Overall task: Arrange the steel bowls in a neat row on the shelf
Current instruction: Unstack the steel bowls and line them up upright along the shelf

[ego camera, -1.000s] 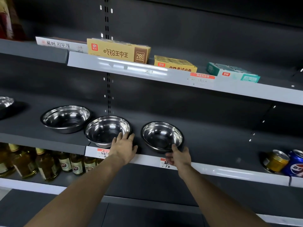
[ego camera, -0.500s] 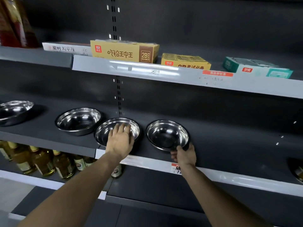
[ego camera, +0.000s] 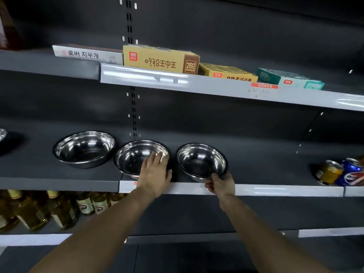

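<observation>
1. three steel bowls are seen upright on the middle shelf point(ego camera: 59, 182): the left bowl point(ego camera: 84, 148), the middle bowl point(ego camera: 136, 158) and the right bowl point(ego camera: 201, 162). a sliver of a fourth bowl point(ego camera: 2, 133) is cut off at the left edge.
2. the middle and right bowls are set close together near the front lip; the left bowl is placed a little further back, with a wider gap, so the row is judged nearly done but not yet even.
3. the left hand point(ego camera: 154, 174) is laid flat and open over the near rim of the middle bowl, fingers point(ego camera: 155, 156) spread inside it.
4. the right hand point(ego camera: 221, 184) is closed on the near rim of the right bowl, pinching it from the front.
5. what is judged left: the spacing and depth are to be matched across all bowls.
6. the bowls are shiny, round and shallow, with rolled rims and bright reflections inside; no dents are visible.
</observation>
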Available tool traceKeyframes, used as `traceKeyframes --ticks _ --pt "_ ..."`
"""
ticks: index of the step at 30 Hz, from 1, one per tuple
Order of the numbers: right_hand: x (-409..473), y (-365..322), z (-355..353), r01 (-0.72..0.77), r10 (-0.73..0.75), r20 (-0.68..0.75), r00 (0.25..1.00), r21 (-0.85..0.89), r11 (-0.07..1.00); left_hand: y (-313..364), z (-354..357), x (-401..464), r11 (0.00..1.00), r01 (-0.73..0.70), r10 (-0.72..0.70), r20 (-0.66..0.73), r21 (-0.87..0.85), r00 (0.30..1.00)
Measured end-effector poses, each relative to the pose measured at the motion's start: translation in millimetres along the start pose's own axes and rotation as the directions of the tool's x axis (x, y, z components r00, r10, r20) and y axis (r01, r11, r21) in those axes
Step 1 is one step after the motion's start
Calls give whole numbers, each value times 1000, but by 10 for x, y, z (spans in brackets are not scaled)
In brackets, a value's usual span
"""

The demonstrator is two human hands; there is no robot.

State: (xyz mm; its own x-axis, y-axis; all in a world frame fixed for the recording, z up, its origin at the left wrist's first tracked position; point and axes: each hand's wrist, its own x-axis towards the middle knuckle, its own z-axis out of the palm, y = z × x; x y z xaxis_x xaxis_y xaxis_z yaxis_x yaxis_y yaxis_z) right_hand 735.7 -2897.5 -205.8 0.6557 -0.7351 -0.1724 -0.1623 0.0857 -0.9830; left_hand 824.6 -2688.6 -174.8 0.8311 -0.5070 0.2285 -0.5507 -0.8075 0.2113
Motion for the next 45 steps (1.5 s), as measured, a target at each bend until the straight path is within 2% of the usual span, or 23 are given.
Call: traceKeyframes --ticks 5,12,15,17,20,22,23,25,27,29,32,37,45 --pt "-107 -46 108 -20 19 -97 995 -11 1000 -283 -118 -142 999 -39 39 -11 9 999" --pt "-135 -100 130 -56 44 -143 989 -83 995 -530 -243 -172 1000 -14 14 11 -11 1000" --pt "-227 -101 154 -56 -22 -338 941 -220 974 -629 -311 -126 1000 0 0 4 18 1000" --pt "-354 -123 214 52 -149 -394 907 -248 967 -700 -360 -90 999 30 -30 -4 20 1000" --pt "-509 -176 437 275 -361 -219 907 -341 899 -795 -408 -57 996 85 -84 -24 9 996" --pt "-551 -189 649 354 -395 -49 917 -354 866 -831 -436 -68 995 104 -104 -25 0 994" --pt "-565 -180 764 346 -352 46 935 -348 871 -851 -450 -78 994 111 -111 -23 -3 994" --pt "-597 -131 1004 205 -132 239 962 -310 928 -900 -486 -111 992 128 -128 -22 -11 992" --pt "-625 -80 1217 46 49 349 936 -260 964 -955 -538 -156 988 149 -150 -30 -32 988" --pt "-610 -61 1390 -36 100 349 932 -186 982 -1018 -600 -191 988 153 -154 -51 -34 987" --pt "-539 -55 1567 -64 92 290 953 -105 992 -1125 -677 -235 988 154 -155 -46 -28 987" --pt "-515 -26 1773 -43 67 220 973 -110 993 -1332 -688 -334 977 200 -202 33 71 979" --pt "-556 -80 1858 -69 94 257 962 -103 992 -1466 -641 -368 955 280 -290 112 92 951"
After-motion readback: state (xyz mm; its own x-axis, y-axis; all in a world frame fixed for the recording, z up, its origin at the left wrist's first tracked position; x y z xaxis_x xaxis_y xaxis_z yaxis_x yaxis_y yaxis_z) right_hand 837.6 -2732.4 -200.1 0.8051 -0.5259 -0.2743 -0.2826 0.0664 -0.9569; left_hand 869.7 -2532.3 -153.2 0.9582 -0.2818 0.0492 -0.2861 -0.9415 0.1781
